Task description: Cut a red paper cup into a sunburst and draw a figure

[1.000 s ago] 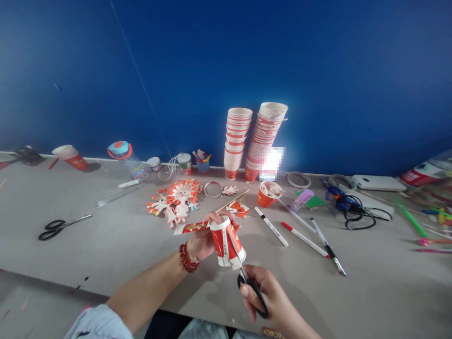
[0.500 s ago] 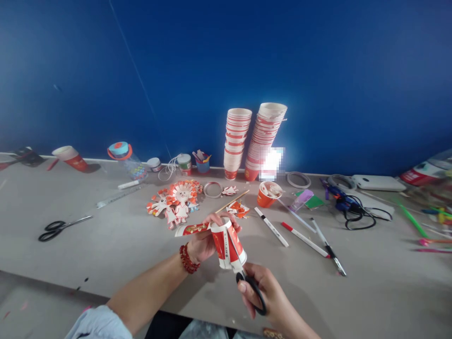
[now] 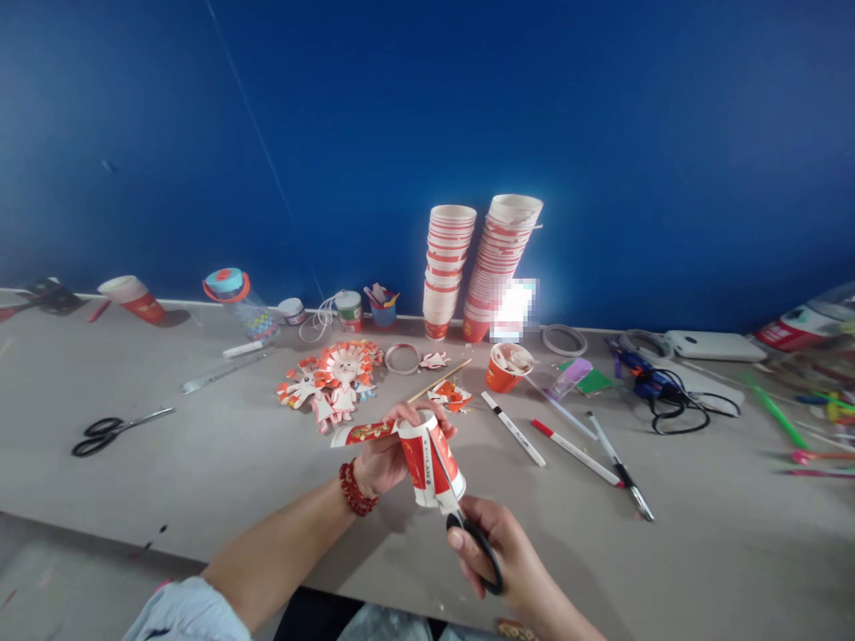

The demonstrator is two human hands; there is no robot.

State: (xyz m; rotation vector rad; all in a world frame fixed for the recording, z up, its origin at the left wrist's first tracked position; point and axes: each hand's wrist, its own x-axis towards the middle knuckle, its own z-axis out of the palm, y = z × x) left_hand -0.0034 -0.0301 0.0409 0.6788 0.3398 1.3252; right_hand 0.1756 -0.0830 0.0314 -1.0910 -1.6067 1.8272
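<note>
Shifting slightly left — held scissors [image 3: 490, 554] at the cup [image 3: 418, 463].

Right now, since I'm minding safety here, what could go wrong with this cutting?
The scissors in the right hand point toward the left hand around the paper cup, so a slip might nick its fingers. The cup's wall is already slit and could tear. The taller cup stack looks tilted; a bump might topple it.

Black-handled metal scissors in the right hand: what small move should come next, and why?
Probably one short, careful snip with the black-handled metal scissors: the right hand grips their handle, the blades meet the lower edge of the red-and-white paper cup, and the left hand holds that cup, its wall already slit.
</note>
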